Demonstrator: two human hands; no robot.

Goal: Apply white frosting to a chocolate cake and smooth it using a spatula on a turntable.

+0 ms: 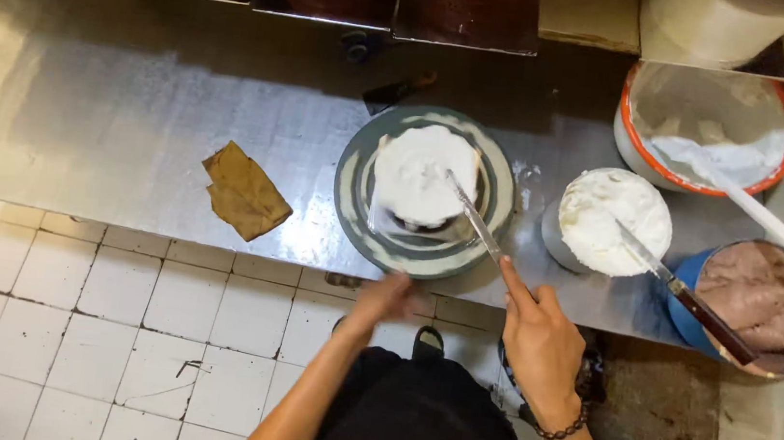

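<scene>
One steel counter [132,105] runs across the far half of the view, with white floor tiles [112,297] on the near side. Entries, left to right:

- One crumpled brown cloth [243,192], lying flat on the counter, well apart from the work.
- One left hand [390,299], blurred, at the near edge of the round turntable [357,187]. Fingers look loosely spread and hold nothing; whether they touch the rim cannot be told.
- One small cake [416,179], centred on the turntable, its top covered in white cream and a dark base showing at the near side.
- One long palette knife [472,216], its blade laid across the cake's right half. The right hand [539,342] grips its handle with fingers closed, the forefinger stretched along the blade. One beaded bracelet [562,428] sits on that wrist.
- One steel bowl of white cream [613,221], just right of the turntable.
- One second knife [685,294], wooden-handled, resting from the cream bowl to the blue bowl.
- One orange-rimmed bowl [708,127], far right, holding white cream and one white spatula [779,232].
- One blue bowl of brown cream [760,305], near right.

Step judged in hand: smoothing the cream over the cake. The next move likely calls for a steady, flat blade while the turntable turns, and more cream from the steel bowl for the sides.

Count: four cream-bearing items, three tools, two hands.
</scene>
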